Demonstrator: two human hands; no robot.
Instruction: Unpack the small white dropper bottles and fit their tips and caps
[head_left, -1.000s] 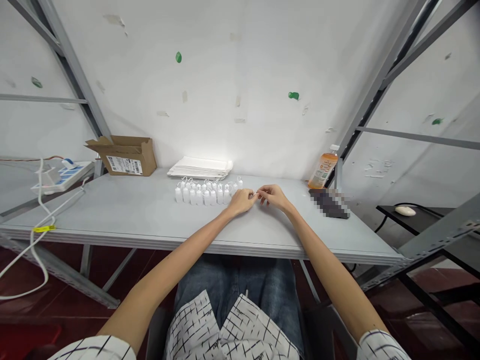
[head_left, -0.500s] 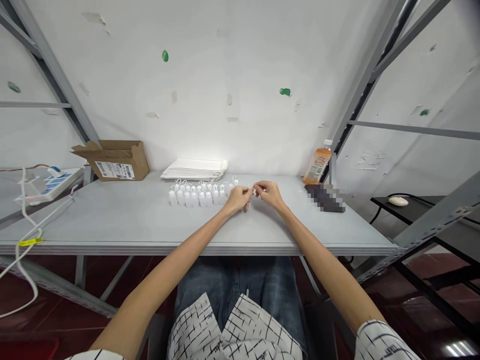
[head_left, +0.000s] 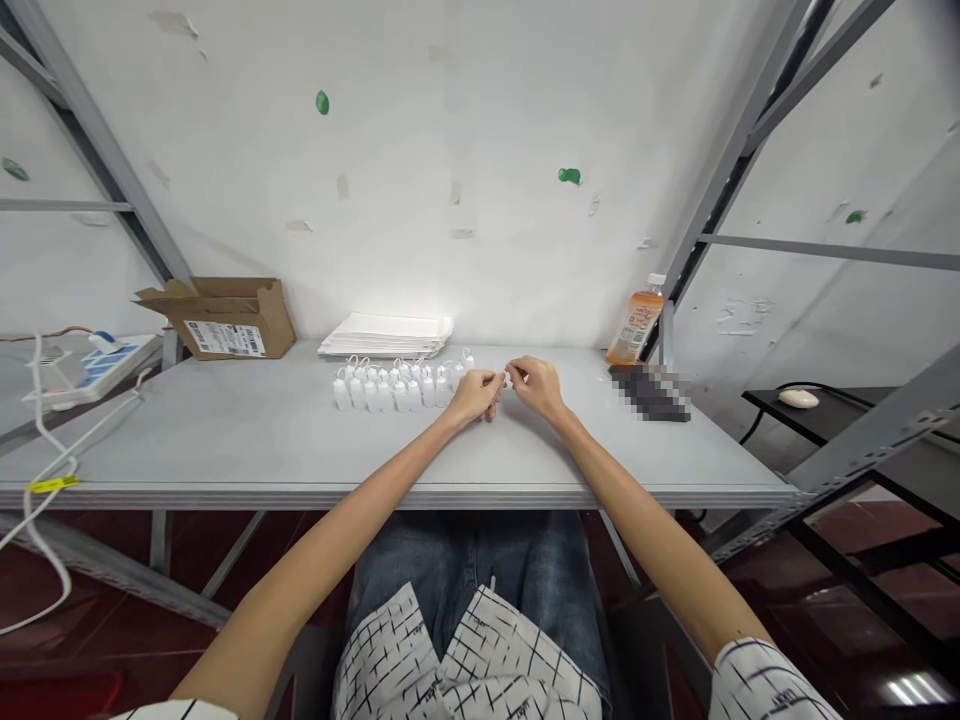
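Both hands are pulled in close, nearly meeting just above the table [head_left: 390,495]. The left hand [head_left: 474,397] and right hand [head_left: 536,388] are each curled into a narrow pinch, and they seem to share a tiny white piece [head_left: 511,377] between them. Could be a cap or nozzle tip, but it's too small to say for sure. I'd guess it's light, fairly stiff plastic that's easy to drop or flick away, so fingertips on its edges are the way to hold it.

Just beyond the left hand sits a tight bunch of small white squeeze bottles [head_left: 394,390], standing upright with thin nozzles on top. They look light and tippy, and the closest ones are right by the left hand, so they're what's most in the way if that hand swings out. Behind them is a stack of white paper sheets or bags [head_left: 386,335].

Farther left of the hands there's an open cardboard box [head_left: 225,320] and a power strip [head_left: 94,365] with a white cable [head_left: 37,530] trailing off it. To the right of the right hand, an orange drink bottle [head_left: 636,325] stands by a pixelated dark object [head_left: 649,392] lying on the table, no idea what that is. A white mouse [head_left: 798,398] sits well off to the right, past the table.
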